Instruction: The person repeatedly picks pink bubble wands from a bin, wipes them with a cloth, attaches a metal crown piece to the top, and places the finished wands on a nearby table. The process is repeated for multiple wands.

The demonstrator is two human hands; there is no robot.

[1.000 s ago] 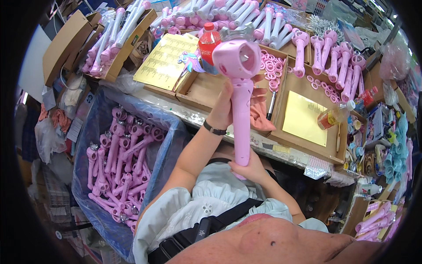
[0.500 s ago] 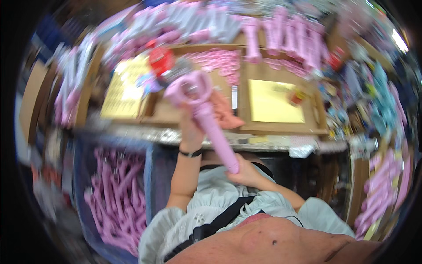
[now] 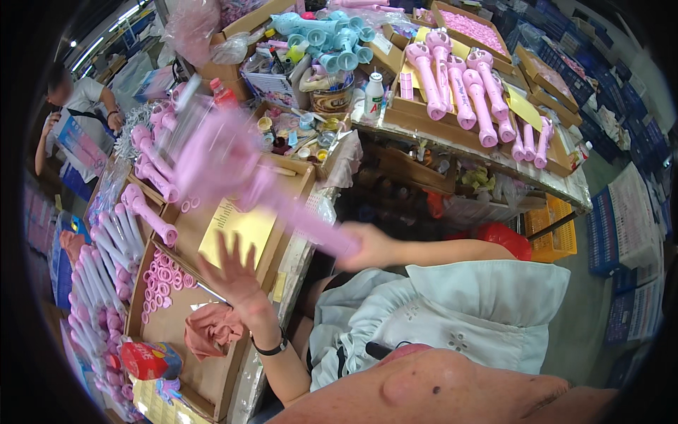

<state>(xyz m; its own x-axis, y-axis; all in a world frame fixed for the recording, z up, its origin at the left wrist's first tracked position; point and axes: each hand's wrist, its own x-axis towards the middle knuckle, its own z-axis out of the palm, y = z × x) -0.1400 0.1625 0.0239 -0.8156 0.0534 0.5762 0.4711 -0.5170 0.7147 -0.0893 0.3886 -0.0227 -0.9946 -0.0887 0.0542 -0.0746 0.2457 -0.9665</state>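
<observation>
A pink toy wand (image 3: 311, 225), with a broad head and a long handle, is tilted in the air over the bench and smeared by motion. My right hand (image 3: 371, 246) is wrapped round the lower end of its handle. My left hand (image 3: 244, 286) is raised with its fingers spread and nothing in it, below the wand and apart from it. Beneath that hand lies a cardboard tray (image 3: 187, 311) with small pink rings (image 3: 164, 279) and a crumpled salmon cloth (image 3: 214, 329). A yellow paper (image 3: 239, 227) lies under the wand's handle.
Several pink wands (image 3: 462, 88) lie on boxes on the right bench. Blue cup-shaped parts (image 3: 339, 42), a white bottle (image 3: 373, 93) and paint pots (image 3: 307, 121) stand at the back. At far left, a person (image 3: 85, 120) holds a printed box. A yellow crate (image 3: 552, 230) sits below the right bench.
My left hand has let go of the wand's head and opened. My right hand keeps its grip on the handle. The view has swung to the right, showing another bench.
</observation>
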